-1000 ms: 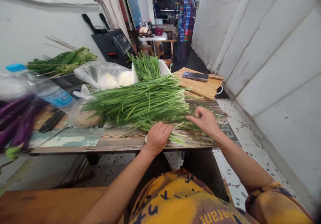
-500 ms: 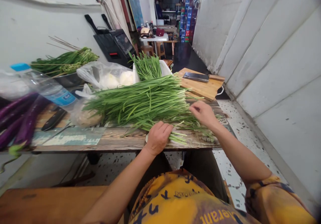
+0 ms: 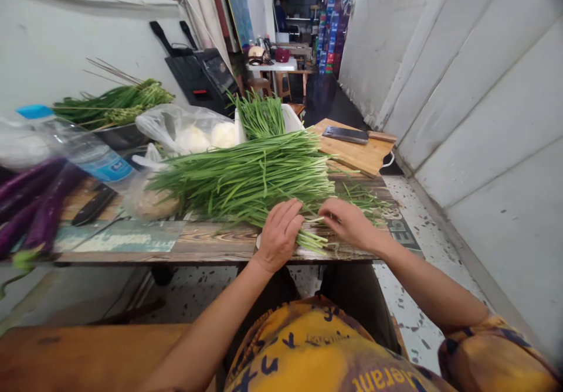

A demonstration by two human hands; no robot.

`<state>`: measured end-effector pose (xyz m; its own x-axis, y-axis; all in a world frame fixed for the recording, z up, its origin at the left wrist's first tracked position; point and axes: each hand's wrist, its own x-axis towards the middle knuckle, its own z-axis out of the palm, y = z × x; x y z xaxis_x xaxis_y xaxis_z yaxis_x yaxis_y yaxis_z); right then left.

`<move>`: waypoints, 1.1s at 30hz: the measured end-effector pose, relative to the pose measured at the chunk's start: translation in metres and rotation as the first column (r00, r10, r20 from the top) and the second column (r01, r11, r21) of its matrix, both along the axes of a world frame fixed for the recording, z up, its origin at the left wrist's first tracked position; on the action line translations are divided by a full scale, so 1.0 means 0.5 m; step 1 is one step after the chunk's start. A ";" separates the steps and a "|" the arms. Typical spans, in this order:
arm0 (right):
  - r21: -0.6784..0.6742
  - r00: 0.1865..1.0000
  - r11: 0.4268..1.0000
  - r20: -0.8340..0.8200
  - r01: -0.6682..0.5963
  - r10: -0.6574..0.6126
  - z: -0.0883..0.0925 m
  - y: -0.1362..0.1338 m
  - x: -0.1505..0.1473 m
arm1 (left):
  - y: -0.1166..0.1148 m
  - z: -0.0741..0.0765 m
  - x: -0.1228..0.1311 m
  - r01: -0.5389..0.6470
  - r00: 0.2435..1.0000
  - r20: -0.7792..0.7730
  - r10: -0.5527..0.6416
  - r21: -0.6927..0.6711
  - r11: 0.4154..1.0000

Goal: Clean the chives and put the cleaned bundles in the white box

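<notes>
A big pile of green chives [image 3: 250, 175] lies across the wooden table [image 3: 206, 244], cut ends toward the right. My left hand [image 3: 279, 234] rests flat on a small bunch of chive stalks at the table's near edge, fingers stretched out over them. My right hand [image 3: 347, 223] is just to the right, fingers curled in a pinch on a few stalk ends of the same small bunch [image 3: 314, 241]. The two hands are close together, almost touching.
A wooden cutting board [image 3: 356, 152] with a cleaver [image 3: 347, 135] lies at the far right. A white tub of chives [image 3: 264, 116], a plastic bag [image 3: 185, 131], a water bottle [image 3: 83, 154], purple eggplants [image 3: 30, 210] and a black-handled knife [image 3: 92, 204] sit to the left. A white wall runs along the right.
My right hand moved from the far stalk ends back toward me and left, now pinching stalks beside my left hand. My left hand's fingers have stretched forward over the bunch.
</notes>
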<state>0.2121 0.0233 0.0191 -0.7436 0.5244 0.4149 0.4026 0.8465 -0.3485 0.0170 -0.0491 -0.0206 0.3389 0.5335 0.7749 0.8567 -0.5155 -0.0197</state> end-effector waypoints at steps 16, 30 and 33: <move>-0.083 0.999 0.996 -0.005 -0.032 0.032 -0.025 -0.012 -0.013 | 0.015 -0.014 0.006 -0.003 0.981 -0.188 -0.038 -0.208 0.978; 0.216 0.908 0.905 0.130 0.366 -0.398 -0.039 0.120 -0.017 | 0.007 -0.010 0.003 -0.033 0.985 -0.173 0.006 -0.150 0.988; 0.213 0.935 0.915 0.015 0.342 -0.353 -0.037 0.118 -0.012 | 0.005 -0.010 0.002 -0.042 0.985 -0.170 0.018 -0.138 0.990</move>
